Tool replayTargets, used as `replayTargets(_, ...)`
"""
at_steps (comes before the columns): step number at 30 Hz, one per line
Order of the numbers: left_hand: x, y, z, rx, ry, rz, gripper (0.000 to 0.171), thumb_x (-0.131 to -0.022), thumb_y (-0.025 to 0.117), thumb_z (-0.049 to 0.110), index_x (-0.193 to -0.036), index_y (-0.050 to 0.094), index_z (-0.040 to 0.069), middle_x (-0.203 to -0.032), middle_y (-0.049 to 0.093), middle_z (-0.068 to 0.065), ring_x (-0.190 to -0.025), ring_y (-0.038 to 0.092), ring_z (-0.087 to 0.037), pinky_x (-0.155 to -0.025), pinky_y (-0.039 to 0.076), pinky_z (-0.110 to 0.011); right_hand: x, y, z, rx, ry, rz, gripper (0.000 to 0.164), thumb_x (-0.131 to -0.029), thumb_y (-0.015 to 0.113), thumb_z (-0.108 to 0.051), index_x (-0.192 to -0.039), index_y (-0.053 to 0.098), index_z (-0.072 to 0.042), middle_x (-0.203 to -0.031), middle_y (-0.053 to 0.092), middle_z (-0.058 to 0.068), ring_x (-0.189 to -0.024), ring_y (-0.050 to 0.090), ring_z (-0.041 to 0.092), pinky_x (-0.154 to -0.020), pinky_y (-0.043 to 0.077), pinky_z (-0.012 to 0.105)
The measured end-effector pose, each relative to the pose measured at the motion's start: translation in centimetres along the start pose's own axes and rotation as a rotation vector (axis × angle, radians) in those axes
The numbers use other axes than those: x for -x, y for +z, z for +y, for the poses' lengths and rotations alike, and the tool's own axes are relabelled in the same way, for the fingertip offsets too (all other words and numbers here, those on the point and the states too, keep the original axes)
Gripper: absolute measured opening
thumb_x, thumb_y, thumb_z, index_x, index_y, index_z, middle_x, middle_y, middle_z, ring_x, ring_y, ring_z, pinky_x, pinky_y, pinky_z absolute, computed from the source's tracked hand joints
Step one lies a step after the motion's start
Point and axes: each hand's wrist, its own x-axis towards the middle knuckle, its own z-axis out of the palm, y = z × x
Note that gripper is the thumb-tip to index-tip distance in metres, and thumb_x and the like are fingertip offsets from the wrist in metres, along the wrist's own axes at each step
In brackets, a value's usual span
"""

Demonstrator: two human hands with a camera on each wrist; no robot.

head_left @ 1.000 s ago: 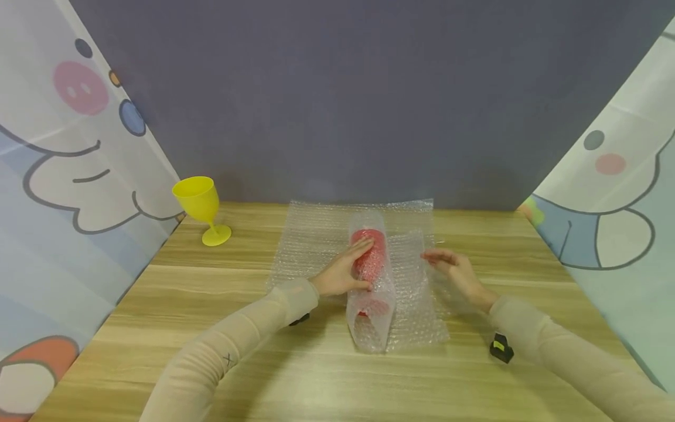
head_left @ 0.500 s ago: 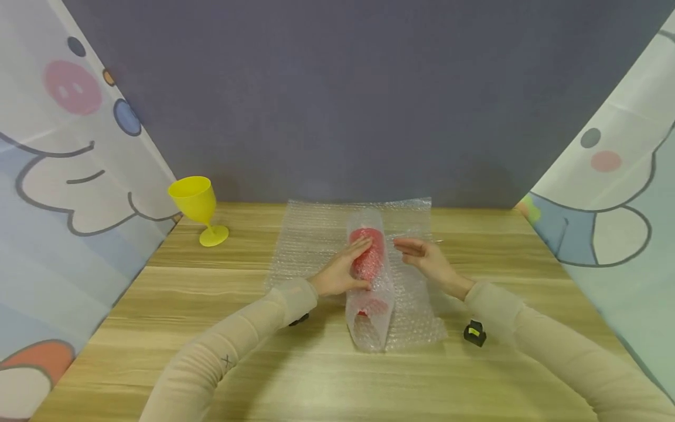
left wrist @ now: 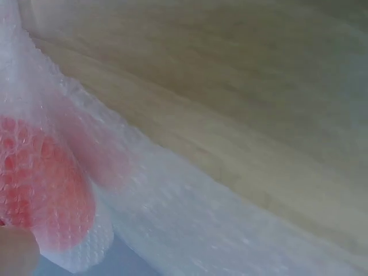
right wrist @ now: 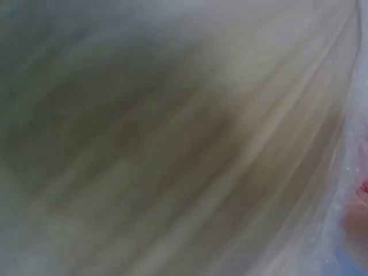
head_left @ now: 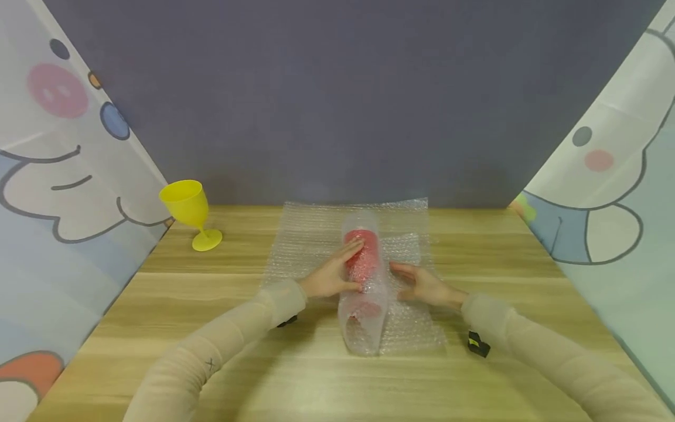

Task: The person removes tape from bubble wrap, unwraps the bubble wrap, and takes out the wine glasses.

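Observation:
A red object (head_left: pixel 365 266) lies rolled inside clear bubble wrap (head_left: pixel 371 337); the layers blur its exact shape. My left hand (head_left: pixel 329 275) grips the roll from its left side, fingers over the top and thumb nearer me. In the left wrist view, rounded red parts (left wrist: pixel 46 190) show through the bubbles, with a bit of a finger (left wrist: pixel 17 250) at the lower left. To the right of the roll, my right hand (head_left: pixel 427 287) is at the loose flap of wrap, fingers extended toward the roll. The right wrist view catches only a blurred edge of wrap (right wrist: pixel 339 213).
A yellow plastic goblet (head_left: pixel 186 205) stands upright at the back left of the wooden table (head_left: pixel 211 340). Flat bubble wrap (head_left: pixel 306 228) spreads behind and beside the roll. A dark grey wall (head_left: pixel 337 105) rises behind, with cartoon-printed cloths on both sides.
My right hand has left the flap's right edge, moved left toward the roll and then lowered a little beside it. My left hand keeps its hold on the roll.

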Motion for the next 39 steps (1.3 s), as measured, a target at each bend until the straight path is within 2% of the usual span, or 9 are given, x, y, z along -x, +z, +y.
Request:
replayTargets(3,0.6,-0.4,-0.2,0.007,-0.026,0.014,0.097,-0.073,0.076,0.028,-0.148,0.016,0.018,-0.155,0.008,0.002,-0.141,0.011,-0.02,-0.113,0.015,-0.047,-0.2,0.0,-0.1,0.003,-0.024,-0.014,0.077,-0.073,0.065,0.006,-0.138,0.025,0.011,-0.144,0.024,0.028,-0.133,0.024,0.044,-0.109,0.02,0.052)
replayTargets(12,2.3,-1.2,-1.1,0.006,-0.101,0.055,0.098,-0.073,0.075,0.033,-0.148,0.012,0.028,-0.154,0.01,0.003,-0.14,0.016,-0.027,-0.11,0.018,-0.054,-0.4,-0.4,0.2,0.005,0.001,-0.022,0.075,-0.074,0.062,0.01,-0.138,0.024,0.011,-0.144,0.023,0.028,-0.133,0.021,0.044,-0.11,0.018,0.052)
replayTargets(25,4.1,-2.3,-3.0,-0.027,-0.112,0.082,0.093,-0.074,0.075,0.028,-0.147,0.018,0.018,-0.154,0.015,0.001,-0.14,0.018,-0.029,-0.111,0.018,-0.051,-0.6,-0.3,0.6,-0.011,0.0,-0.018,0.074,-0.074,0.059,0.011,-0.139,0.024,0.009,-0.146,0.023,0.026,-0.134,0.022,0.041,-0.11,0.018,0.05)
replayTargets(30,4.7,-2.6,-3.1,0.005,-0.129,0.085,0.093,-0.074,0.075,0.024,-0.147,0.018,0.019,-0.154,0.015,-0.004,-0.14,0.018,-0.028,-0.111,0.018,-0.051,-0.6,-0.5,0.5,-0.006,-0.004,-0.017,0.073,-0.074,0.059,0.011,-0.139,0.024,0.01,-0.145,0.022,0.027,-0.134,0.021,0.042,-0.11,0.018,0.051)
replayTargets(33,4.9,-2.5,-2.6,0.044,-0.162,0.101,0.093,-0.075,0.074,0.017,-0.147,0.016,0.019,-0.155,0.011,-0.001,-0.14,0.016,-0.027,-0.11,0.021,-0.05,-0.6,-0.5,0.5,-0.009,-0.005,-0.028,0.073,-0.075,0.059,0.011,-0.139,0.024,0.01,-0.146,0.021,0.027,-0.134,0.02,0.042,-0.11,0.017,0.051)
replayTargets(34,5.0,-2.5,-2.2,0.078,-0.183,0.105,0.092,-0.076,0.072,0.014,-0.148,0.015,0.021,-0.155,0.009,0.003,-0.139,0.021,-0.027,-0.107,0.029,-0.05,-0.6,-0.6,0.6,-0.004,-0.009,-0.034,0.073,-0.075,0.059,0.01,-0.139,0.023,0.01,-0.146,0.021,0.027,-0.134,0.019,0.043,-0.11,0.017,0.052)
replayTargets(35,5.0,-2.5,-1.6,0.109,-0.189,0.116,0.091,-0.077,0.07,0.011,-0.148,0.015,0.021,-0.155,0.007,0.005,-0.138,0.023,-0.026,-0.102,0.037,-0.05,-0.5,-0.6,0.6,-0.002,-0.008,-0.037,0.073,-0.075,0.059,0.011,-0.139,0.023,0.01,-0.146,0.021,0.027,-0.135,0.019,0.042,-0.11,0.017,0.052)
replayTargets(38,4.9,-2.6,0.7,0.169,-0.172,0.136,0.082,-0.079,0.064,0.004,-0.147,0.02,0.017,-0.154,0.013,0.005,-0.137,0.026,-0.026,-0.1,0.041,-0.045,-0.4,-0.6,0.6,0.005,-0.012,-0.05,0.073,-0.075,0.059,0.011,-0.139,0.023,0.01,-0.147,0.02,0.027,-0.135,0.018,0.042,-0.11,0.016,0.052)
replayTargets(39,4.9,-2.6,1.7,0.191,-0.157,0.125,0.077,-0.08,0.063,0.003,-0.146,0.024,0.015,-0.153,0.018,0.003,-0.127,0.043,-0.023,-0.09,0.05,-0.041,-0.4,-0.6,0.6,0.007,-0.015,-0.053,0.073,-0.076,0.059,0.011,-0.139,0.023,0.01,-0.146,0.02,0.027,-0.135,0.018,0.042,-0.11,0.016,0.052)
